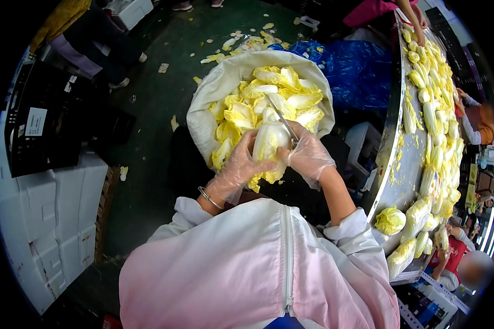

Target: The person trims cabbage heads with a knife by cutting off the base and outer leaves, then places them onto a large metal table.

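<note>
A napa cabbage (267,142) is held between my two hands, over the near part of a white woven sack (201,103). My left hand (238,162), in a clear plastic glove, grips the cabbage from its left side. My right hand (306,154), gloved alike, presses the cabbage's right side with the thumb and also holds a knife (280,117), whose blade points up and left past the cabbage. Loose yellow and white cabbage leaves (241,117) fill the sack below and beyond my hands. The knife's handle is mostly hidden in my right hand.
A long metal table (403,177) at the right bears many napa cabbages (436,123); several people stand around it. Blue plastic sheeting (358,74) lies beyond the sack. White foam boxes (66,205) and black crates (66,111) stand at the left. Leaf scraps (230,43) litter the floor.
</note>
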The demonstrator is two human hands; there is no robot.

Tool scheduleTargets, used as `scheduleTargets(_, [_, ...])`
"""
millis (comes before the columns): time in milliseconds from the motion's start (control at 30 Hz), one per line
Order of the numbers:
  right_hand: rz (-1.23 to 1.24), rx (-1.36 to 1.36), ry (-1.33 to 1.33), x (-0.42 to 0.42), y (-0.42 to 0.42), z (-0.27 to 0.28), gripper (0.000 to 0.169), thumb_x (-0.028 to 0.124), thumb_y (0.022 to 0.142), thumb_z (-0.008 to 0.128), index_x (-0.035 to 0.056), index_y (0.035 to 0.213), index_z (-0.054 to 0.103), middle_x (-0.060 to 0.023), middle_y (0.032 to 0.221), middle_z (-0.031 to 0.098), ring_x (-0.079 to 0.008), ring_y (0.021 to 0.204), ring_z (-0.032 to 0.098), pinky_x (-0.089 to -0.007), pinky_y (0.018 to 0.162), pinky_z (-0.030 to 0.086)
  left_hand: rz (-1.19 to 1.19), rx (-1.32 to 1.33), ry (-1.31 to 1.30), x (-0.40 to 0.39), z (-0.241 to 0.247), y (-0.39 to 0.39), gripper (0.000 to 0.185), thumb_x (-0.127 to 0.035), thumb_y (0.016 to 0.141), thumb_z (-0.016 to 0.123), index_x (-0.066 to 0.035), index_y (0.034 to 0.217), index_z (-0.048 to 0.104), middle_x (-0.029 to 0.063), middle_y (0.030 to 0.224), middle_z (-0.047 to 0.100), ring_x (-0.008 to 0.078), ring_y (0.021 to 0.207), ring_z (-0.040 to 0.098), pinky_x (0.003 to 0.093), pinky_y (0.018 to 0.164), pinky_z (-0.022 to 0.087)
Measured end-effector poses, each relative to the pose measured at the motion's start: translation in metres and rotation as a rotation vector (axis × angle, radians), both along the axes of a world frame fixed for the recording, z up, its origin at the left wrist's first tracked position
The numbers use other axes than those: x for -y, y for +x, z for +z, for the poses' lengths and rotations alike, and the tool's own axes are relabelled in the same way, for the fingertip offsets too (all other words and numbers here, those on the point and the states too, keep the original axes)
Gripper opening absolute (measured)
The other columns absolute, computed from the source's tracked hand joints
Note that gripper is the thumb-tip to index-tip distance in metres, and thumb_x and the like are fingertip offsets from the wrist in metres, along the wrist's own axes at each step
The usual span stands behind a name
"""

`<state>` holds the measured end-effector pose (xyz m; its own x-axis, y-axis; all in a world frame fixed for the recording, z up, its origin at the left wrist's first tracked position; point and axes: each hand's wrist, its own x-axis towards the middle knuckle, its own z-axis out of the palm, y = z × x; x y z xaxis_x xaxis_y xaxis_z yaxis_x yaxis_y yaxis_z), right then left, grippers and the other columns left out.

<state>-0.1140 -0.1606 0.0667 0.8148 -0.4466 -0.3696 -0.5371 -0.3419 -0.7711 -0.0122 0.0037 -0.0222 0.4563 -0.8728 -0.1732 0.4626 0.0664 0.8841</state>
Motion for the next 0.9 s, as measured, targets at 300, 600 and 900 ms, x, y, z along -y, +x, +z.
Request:
scheduleTargets(300, [0.034,-0.095,0.100,0.016,0.002,0.021,0.059,0.012,0.079,0.069,0.0021,0.136,0.060,-0.0161,0.097,0.073,-0.0233,0.086,0.069,-0.0332,0.085,0.054,-0.069,-0.314,-0.057,-0.009,0.034,0.004,0.085,-0.026,0.078,0.086,0.001,0.147,0.044,0.0116,0.137,0.056,0.0208,0.128,0.053,0.0349,0.110,0.043])
scheduleTargets(600, [-0.262,0.019,0.066,0.025,0.001,0.000,0.071,0.028,0.087,0.081,-0.0003,0.145,0.053,-0.0146,0.121,0.070,-0.0181,0.107,0.066,-0.0317,0.098,0.050,-0.050,-0.515,-0.230,-0.006,0.045,0.008,0.085,-0.035,0.085,0.082,0.001,0.150,0.040,0.0116,0.139,0.056,0.0209,0.126,0.057,0.0350,0.108,0.047])
scheduleTargets(900, [-0.172,0.090,0.703,0.018,-0.006,-0.001,0.084,0.027,0.081,0.088,-0.0030,0.146,0.046,-0.0121,0.119,0.067,-0.0189,0.104,0.067,-0.0314,0.089,0.056,-0.095,-0.123,0.029,-0.006,0.038,0.017,0.073,-0.044,0.091,0.075,0.000,0.144,0.049,0.0057,0.115,0.064,0.0126,0.094,0.062,0.0237,0.077,0.051])
